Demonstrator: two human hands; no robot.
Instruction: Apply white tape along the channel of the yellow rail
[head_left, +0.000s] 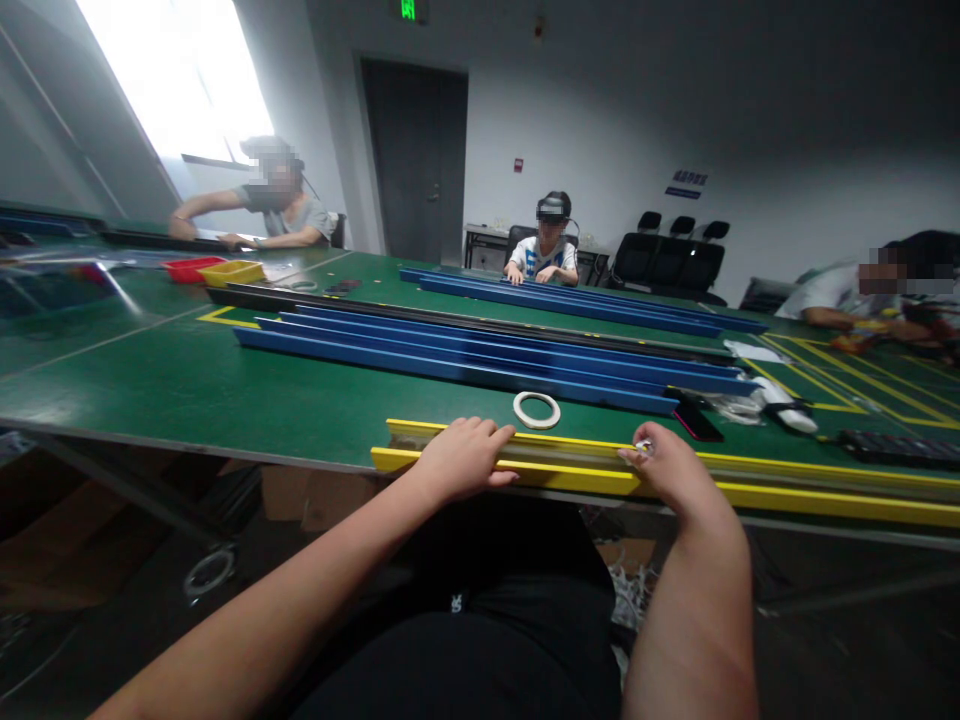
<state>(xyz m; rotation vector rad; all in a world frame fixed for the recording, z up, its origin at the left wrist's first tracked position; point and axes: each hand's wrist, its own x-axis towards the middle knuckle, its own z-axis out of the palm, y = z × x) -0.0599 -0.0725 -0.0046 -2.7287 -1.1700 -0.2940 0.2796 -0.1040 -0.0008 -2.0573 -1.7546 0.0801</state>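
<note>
A long yellow channel-shaped rail [570, 470] lies along the near edge of the table, its open groove facing up. My left hand [466, 455] is closed over the rail near its left end, fingers across the top and thumb at the near side. Farther right, my right hand [667, 465] pinches a small whitish, shiny piece [643, 448] just above the groove; its kind is too small to make out. Just beyond the rail, between my hands, a white roll of tape [536, 410] lies flat.
Several blue rails [450, 365] and dark rails lie beyond on the green table [150, 370]. A phone [697, 415] and crumpled plastic [735, 405] are at right. Red [193, 269] and yellow bins [232, 273] stand far left. Three other people sit around the table.
</note>
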